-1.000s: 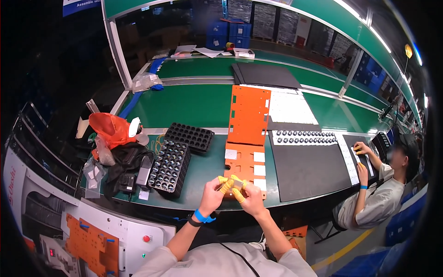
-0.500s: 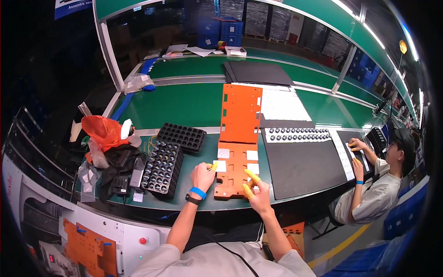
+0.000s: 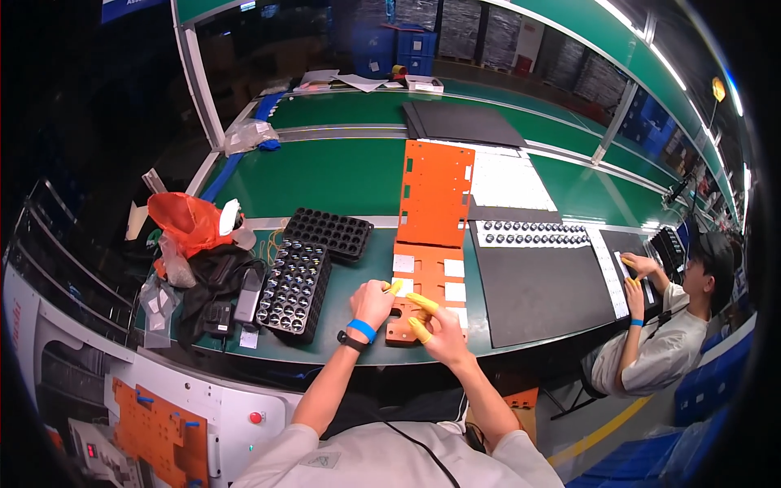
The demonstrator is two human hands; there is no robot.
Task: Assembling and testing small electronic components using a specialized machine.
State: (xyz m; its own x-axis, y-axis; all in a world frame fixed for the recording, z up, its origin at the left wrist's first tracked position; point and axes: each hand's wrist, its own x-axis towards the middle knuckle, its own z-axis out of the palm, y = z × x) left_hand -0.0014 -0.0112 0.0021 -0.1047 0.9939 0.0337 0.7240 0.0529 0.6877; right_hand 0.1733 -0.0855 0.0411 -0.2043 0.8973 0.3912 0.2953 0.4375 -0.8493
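An orange fixture with a raised panel (image 3: 437,195) and a flat base (image 3: 427,259) lies in front of me, with white square pieces (image 3: 454,268) along both sides. My left hand (image 3: 374,302) is at the base's left edge, fingers closed, yellow-covered tips by a white square piece (image 3: 401,287); what they pinch is too small to make out. My right hand (image 3: 445,336) hovers over the base's near part, its yellow-covered thumb and forefinger apart and nothing visible between them. Another white square piece (image 3: 459,315) shows beside it.
Left of the fixture stand a black tray of shiny round parts (image 3: 290,289) and a black tray with open pockets (image 3: 329,233). An orange bag (image 3: 183,221) lies farther left. Black sheets (image 3: 541,293) lie to the right, where a co-worker (image 3: 679,309) handles a white strip.
My right hand has opened and moved left and up over the base, uncovering a white square piece at its right edge. My left hand stays closed by the left edge. The view has shifted slightly.
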